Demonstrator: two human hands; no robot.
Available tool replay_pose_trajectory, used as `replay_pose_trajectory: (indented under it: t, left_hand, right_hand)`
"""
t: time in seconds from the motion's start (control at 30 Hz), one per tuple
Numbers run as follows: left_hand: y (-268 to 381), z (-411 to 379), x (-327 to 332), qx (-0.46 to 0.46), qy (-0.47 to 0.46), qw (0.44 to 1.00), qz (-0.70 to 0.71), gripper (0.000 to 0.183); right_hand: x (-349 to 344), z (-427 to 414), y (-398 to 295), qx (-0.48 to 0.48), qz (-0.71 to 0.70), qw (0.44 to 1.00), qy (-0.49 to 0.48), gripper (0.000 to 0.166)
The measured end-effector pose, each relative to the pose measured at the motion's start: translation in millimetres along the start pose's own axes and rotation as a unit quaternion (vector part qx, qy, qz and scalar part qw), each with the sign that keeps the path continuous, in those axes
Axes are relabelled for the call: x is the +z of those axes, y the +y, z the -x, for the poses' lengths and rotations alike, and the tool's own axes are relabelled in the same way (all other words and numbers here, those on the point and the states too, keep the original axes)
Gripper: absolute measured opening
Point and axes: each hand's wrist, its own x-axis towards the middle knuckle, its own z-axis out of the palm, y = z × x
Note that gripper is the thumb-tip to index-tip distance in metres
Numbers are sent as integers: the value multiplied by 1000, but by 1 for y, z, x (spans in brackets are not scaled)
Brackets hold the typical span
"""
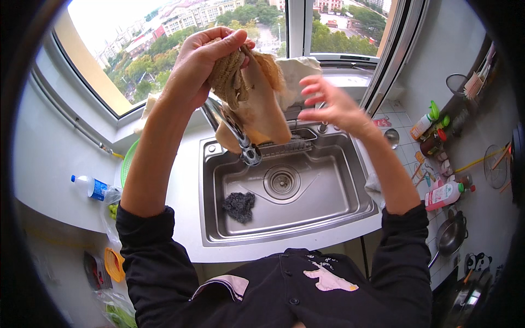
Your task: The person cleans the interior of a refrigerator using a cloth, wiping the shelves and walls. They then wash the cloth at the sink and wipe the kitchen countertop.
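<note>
My left hand point(205, 61) is raised above the chrome faucet point(250, 151), its thumb and fingers closed on a bunch of brown and tan cloths point(262, 106). One is a coarse, loosely woven piece; smoother tan cloths hang below it, partly behind the faucet. My right hand point(328, 104) is lifted to the right of the cloths, fingers spread and slightly blurred, holding nothing. A pale cloth point(299, 78) is behind, between the two hands; how it is held up is hidden. Below lies a stainless steel sink point(320, 205) with a dark scouring pad point(239, 207) at its left.
Behind the sink are windows point(348, 55). A wire basket point(287, 148) sits at the sink's back edge. On the left counter are a plastic bottle point(88, 186) and a green basket point(129, 162); on the right, several bottles point(443, 197), a grey cloth point(374, 189) and a pan point(451, 235).
</note>
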Motion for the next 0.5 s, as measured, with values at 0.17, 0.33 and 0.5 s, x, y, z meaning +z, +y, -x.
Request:
replay_pose_trajectory:
  t: [0.17, 0.33, 0.5]
  left_hand:
    - [17, -3, -8, -2, -38, 999, -2, 22]
    - [17, 2, -34, 28, -16, 991, -129, 29]
    - [-3, -6, -49, 26, -45, 998, -49, 31]
  right_hand:
    - [42, 4, 35, -14, 0, 999, -38, 36]
    - [4, 14, 22, -19, -154, 964, -215, 34]
    - [3, 30, 0, -3, -233, 903, -360, 60]
